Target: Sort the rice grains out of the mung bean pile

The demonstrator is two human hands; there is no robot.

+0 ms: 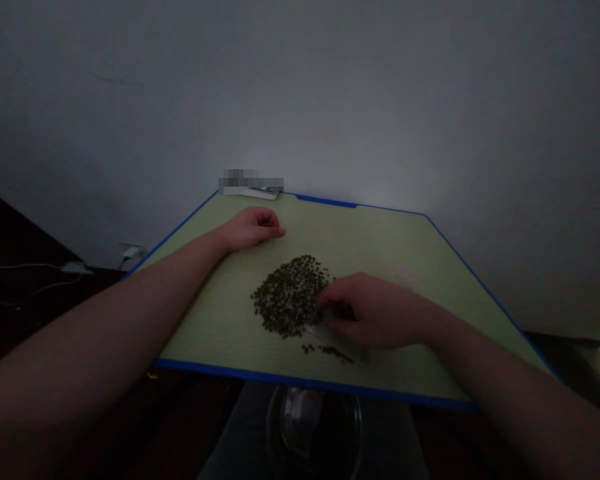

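Note:
A loose pile of small greenish-brown beans or seeds (287,300) lies on the pale yellow-green table (205,337). At the pile's right edge is my right hand (370,312), with fingers and thumb bent together among the seeds; what is in the fingertips is too dark to see. Under it lies a flat see-through piece (347,347), perhaps a plastic bag. A few stray seeds (330,351) line its near edge. My left hand (253,229) rests on the table behind the pile to the left, its fingers curled in and nothing visible in them.
A blue rim (300,382) edges the table. A partly blurred-out flat object (260,192) sits at the back left corner, against the grey wall (300,93). Below the near edge, a round, shiny clear vessel (314,433) stands between my legs. White cables and a plug (131,252) are at left.

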